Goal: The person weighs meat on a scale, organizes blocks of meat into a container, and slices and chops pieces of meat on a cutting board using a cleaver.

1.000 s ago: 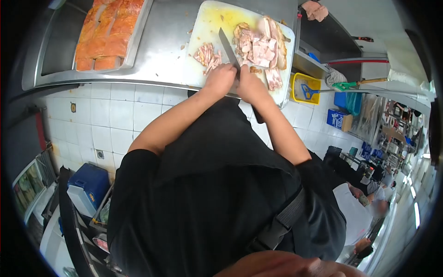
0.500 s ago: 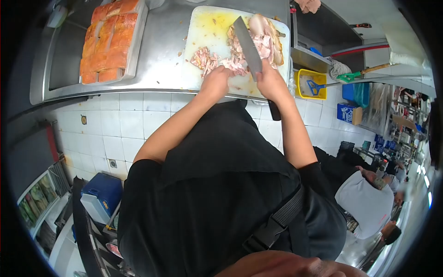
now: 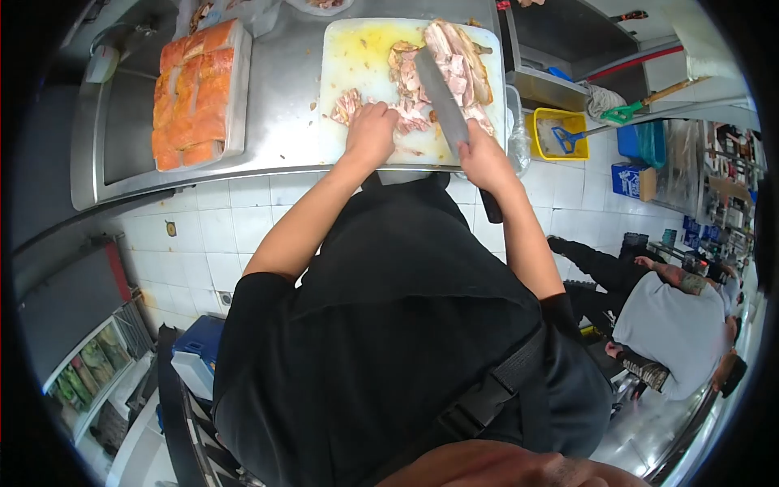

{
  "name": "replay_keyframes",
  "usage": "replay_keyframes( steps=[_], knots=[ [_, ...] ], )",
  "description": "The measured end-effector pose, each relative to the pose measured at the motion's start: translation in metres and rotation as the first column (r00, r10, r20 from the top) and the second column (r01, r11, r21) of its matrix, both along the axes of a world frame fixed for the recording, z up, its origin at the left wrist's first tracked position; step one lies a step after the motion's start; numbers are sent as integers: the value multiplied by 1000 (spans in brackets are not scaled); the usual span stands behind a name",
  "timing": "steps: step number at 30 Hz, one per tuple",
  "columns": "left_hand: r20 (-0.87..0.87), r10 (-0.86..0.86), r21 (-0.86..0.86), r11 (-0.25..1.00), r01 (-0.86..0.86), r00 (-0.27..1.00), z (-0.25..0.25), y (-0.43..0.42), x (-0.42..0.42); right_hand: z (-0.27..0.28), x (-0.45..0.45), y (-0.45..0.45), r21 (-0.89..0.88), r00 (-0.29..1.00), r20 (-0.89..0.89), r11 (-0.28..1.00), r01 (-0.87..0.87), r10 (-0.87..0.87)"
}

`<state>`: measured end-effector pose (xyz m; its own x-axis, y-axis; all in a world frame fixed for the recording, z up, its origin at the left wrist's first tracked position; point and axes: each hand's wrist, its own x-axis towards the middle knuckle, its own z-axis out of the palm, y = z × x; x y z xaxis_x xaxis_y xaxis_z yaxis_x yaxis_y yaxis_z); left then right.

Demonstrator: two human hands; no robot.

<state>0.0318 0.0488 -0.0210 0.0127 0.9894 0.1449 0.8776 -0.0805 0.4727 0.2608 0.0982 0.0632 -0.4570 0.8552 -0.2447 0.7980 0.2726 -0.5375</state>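
My right hand [image 3: 487,161] is closed round the handle of a broad knife [image 3: 442,97], whose blade points up and to the left over the meat. Cut meat [image 3: 454,69] lies on the right half of a white cutting board [image 3: 337,65]. My left hand [image 3: 372,134] rests at the lower left of the board, fingers bent down on a small pile of sliced meat [image 3: 346,105]. Whether its fingertips grip a piece cannot be made out. More sliced meat [image 3: 412,116] lies between my two hands.
A tray of browned, crisp-skinned slabs [image 3: 195,97] stands on the steel counter [image 3: 280,97] at left. Right of the counter are a yellow bin [image 3: 558,146] and a blue box [image 3: 626,180] on the floor. A person in a light shirt [image 3: 669,329] is at the far right.
The hands have moved apart; the left went left onto the small pile. The knife swung from between the hands to the right, over the meat. The whole view has shifted slightly.
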Motion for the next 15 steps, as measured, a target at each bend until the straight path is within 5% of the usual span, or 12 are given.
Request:
replay_keyframes(
  steps=[15],
  knots=[
    [-74, 74, 131, 989, -64, 995, -27, -1, 2, -12, -74, -4, -125, 960, 166, 971, -204, 223]
  ],
)
